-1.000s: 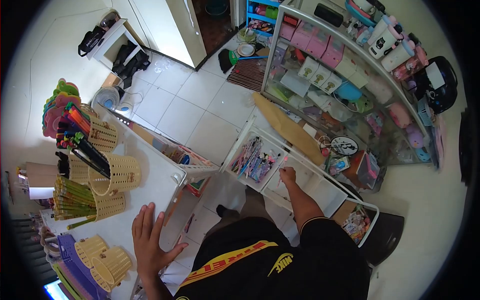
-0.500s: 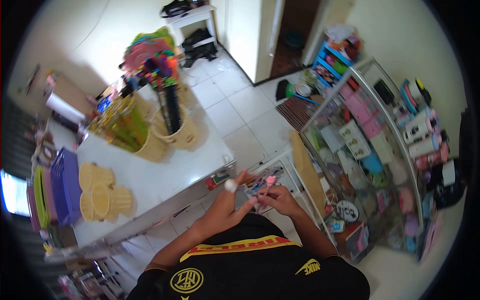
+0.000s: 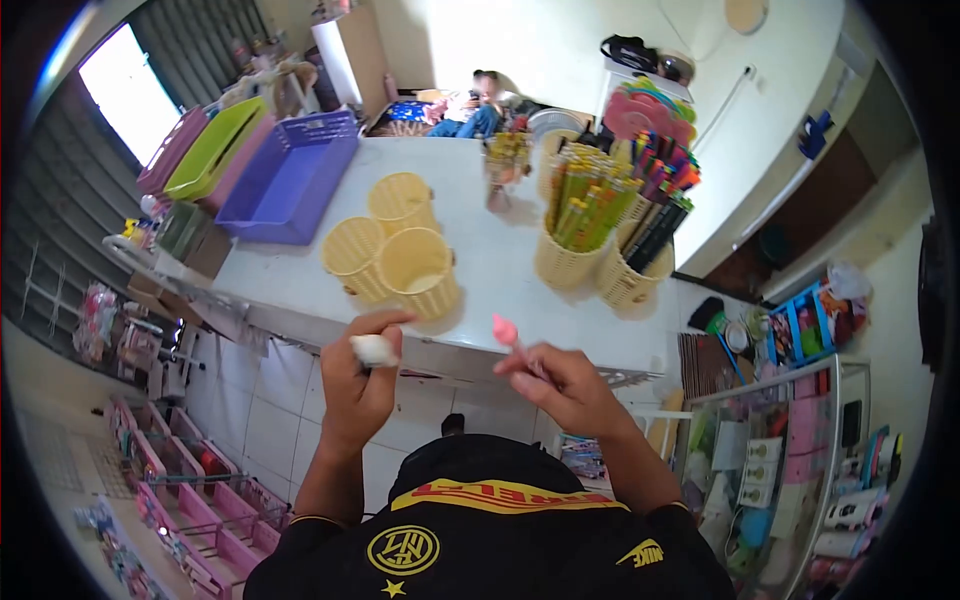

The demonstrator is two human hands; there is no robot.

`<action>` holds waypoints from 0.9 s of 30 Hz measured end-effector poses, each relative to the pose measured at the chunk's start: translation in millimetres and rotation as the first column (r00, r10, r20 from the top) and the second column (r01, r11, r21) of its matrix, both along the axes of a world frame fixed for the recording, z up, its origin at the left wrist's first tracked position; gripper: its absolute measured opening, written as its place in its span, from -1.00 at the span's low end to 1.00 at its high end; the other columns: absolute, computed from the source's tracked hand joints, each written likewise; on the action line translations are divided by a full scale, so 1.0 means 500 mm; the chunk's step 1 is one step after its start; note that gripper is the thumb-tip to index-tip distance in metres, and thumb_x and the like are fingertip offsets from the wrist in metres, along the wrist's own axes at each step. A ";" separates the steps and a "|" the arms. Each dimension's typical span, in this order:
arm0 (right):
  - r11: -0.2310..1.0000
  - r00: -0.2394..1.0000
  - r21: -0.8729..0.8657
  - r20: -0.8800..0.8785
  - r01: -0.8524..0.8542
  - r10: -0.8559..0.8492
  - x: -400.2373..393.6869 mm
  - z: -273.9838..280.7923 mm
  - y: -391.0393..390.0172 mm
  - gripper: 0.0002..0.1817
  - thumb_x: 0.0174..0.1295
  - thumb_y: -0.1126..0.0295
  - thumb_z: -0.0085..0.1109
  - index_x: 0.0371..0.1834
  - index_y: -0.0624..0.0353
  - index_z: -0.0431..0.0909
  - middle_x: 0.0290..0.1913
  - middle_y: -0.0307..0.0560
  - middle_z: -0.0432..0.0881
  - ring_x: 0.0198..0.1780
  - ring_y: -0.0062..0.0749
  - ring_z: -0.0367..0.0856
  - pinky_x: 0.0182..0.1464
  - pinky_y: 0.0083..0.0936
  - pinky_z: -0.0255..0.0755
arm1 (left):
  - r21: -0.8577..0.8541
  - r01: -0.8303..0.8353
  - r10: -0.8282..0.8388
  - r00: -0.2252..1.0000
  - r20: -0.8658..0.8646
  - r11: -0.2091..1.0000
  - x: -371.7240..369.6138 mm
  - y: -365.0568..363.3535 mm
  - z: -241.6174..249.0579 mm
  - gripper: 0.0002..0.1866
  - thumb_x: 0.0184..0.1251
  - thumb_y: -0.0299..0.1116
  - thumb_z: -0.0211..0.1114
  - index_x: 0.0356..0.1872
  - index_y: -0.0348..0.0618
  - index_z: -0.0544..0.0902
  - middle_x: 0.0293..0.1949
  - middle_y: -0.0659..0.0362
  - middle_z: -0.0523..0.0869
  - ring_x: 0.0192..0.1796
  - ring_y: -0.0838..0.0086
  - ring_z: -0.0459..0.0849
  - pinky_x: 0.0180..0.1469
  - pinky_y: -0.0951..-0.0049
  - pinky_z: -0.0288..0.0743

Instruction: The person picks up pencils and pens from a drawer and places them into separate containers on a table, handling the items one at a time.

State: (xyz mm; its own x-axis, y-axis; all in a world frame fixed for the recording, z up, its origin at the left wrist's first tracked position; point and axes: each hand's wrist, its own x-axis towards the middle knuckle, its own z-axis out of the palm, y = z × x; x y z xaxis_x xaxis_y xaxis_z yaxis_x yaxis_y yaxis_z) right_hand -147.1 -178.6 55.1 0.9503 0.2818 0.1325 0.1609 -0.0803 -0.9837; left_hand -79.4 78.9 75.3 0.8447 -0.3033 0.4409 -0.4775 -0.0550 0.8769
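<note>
My left hand [image 3: 360, 385] is closed around a small white-topped item [image 3: 374, 350], its lower part hidden by the fingers. My right hand [image 3: 565, 390] pinches a pen with a pink topper [image 3: 505, 329], the topper pointing up and left. Both hands are raised apart, in front of the white counter's near edge. Beyond my left hand, three cream woven cups [image 3: 418, 272] stand grouped on the white counter [image 3: 480, 250]. Farther right, one cream basket holds yellow-green pencils [image 3: 590, 200], and another holds dark and coloured pens [image 3: 655, 225].
A purple basket [image 3: 290, 180] and a green basket [image 3: 215, 150] stand at the counter's left. Behind the counter, a person [image 3: 480, 108] is low against the wall. A glass display case [image 3: 770, 470] stands at the right, pink racks [image 3: 200, 500] at the lower left.
The view has swung left to face the counter. My hands have moved apart and away from the pens in the tray, each with an item in it.
</note>
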 end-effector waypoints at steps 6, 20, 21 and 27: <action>0.781 0.900 -0.545 0.432 0.304 -0.049 0.156 0.024 0.120 -0.64 0.37 0.31 0.21 0.19 0.11 0.49 -0.48 -0.03 0.63 -0.49 -0.14 0.68 -0.40 -0.23 0.50 | 0.445 -0.246 0.191 0.968 0.165 0.861 0.065 0.036 -0.019 -0.50 0.28 -0.53 0.33 0.28 -0.14 0.56 -0.62 0.05 0.56 -0.62 0.26 0.57 -0.47 0.33 0.40; 0.802 0.899 -0.406 0.197 0.438 -0.391 0.000 0.042 -0.002 -0.65 0.31 0.44 0.27 0.13 0.19 0.47 -0.54 -0.15 0.53 -0.55 -0.47 0.49 -0.42 -0.49 0.36 | 0.224 0.374 -0.380 0.925 -0.014 0.900 0.060 -0.103 -0.040 -0.72 0.38 -0.45 0.36 0.07 -0.18 0.59 -0.55 0.18 0.59 -0.58 0.53 0.50 -0.47 0.48 0.34; 0.808 0.859 -0.289 0.178 0.512 -0.480 -0.010 0.044 -0.001 -0.62 0.35 0.39 0.25 0.19 0.18 0.45 -0.53 -0.17 0.53 -0.55 -0.48 0.47 -0.41 -0.52 0.34 | 0.225 0.385 -0.391 0.920 -0.020 0.895 0.061 -0.096 -0.025 -0.72 0.38 -0.45 0.36 0.07 -0.18 0.59 -0.55 0.18 0.59 -0.58 0.53 0.50 -0.47 0.48 0.34; 0.718 0.648 -0.070 0.497 0.693 -0.577 -0.019 0.080 -0.058 -0.76 0.44 0.47 0.07 0.10 0.31 0.52 -0.29 -0.17 0.57 -0.34 -0.62 0.42 -0.27 -0.65 0.32 | -0.536 0.454 -0.673 0.659 -0.335 0.711 0.096 -0.029 -0.009 -0.67 0.49 -0.42 0.18 0.20 -0.26 0.51 -0.29 0.22 0.56 -0.35 0.58 0.54 -0.39 0.60 0.31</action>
